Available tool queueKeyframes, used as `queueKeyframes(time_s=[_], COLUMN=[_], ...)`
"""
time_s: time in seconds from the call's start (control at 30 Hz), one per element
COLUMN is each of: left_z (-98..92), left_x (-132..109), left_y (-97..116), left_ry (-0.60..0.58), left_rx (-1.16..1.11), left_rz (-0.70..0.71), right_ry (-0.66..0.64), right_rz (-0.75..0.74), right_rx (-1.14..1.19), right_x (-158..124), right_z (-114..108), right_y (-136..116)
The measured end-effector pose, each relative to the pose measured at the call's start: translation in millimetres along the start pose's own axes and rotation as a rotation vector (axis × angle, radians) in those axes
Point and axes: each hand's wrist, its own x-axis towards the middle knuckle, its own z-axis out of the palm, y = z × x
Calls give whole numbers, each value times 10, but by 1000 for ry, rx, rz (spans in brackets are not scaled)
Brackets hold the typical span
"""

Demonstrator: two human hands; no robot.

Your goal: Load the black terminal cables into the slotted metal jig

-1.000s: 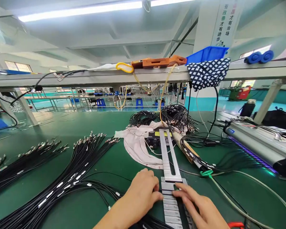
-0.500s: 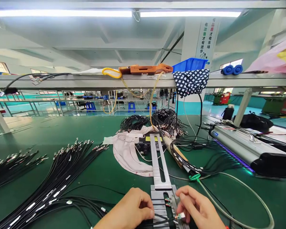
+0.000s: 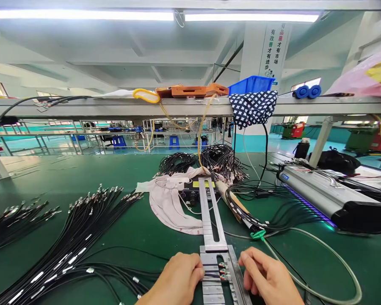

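Observation:
A long slotted metal jig [image 3: 209, 220] lies on the green mat in front of me. Three thin black cables with small red-and-metal connector ends [image 3: 222, 271] lie across its near slots. My left hand [image 3: 178, 281] rests curled on the jig's left edge, its fingertips pressing those cables down. My right hand [image 3: 266, 277] sits curled against the jig's right rail, close to the connector tips; I cannot see anything held in it.
Bundles of black cables [image 3: 73, 237] fan out on the left. A white cloth [image 3: 168, 201], a small black control box [image 3: 193, 190] and more coiled cables [image 3: 222, 161] lie behind the jig. A long grey lamp unit [image 3: 324, 197] sits on the right. An overhead shelf [image 3: 178, 106] carries clutter.
The camera tilted and shifted, showing more ceiling. My right hand laid down the connector it pinched; three connectors now lie in the jig. My left hand stays pressed on the cables.

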Motion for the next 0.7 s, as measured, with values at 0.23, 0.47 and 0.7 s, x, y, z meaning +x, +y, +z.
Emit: queueKeyframes(time_s=[0.23, 0.47, 0.7], left_z=[97, 89, 99], left_x=[45, 55, 96], left_y=[33, 116, 197], left_ry=[-63, -118, -156], left_rx=[256, 344, 385], left_rz=[-35, -20, 10], right_ry=[10, 1, -27], right_rz=[-92, -117, -145], right_rx=[-116, -141, -168], right_x=[-16, -24, -24], right_z=[10, 18, 8], right_y=[15, 43, 57])
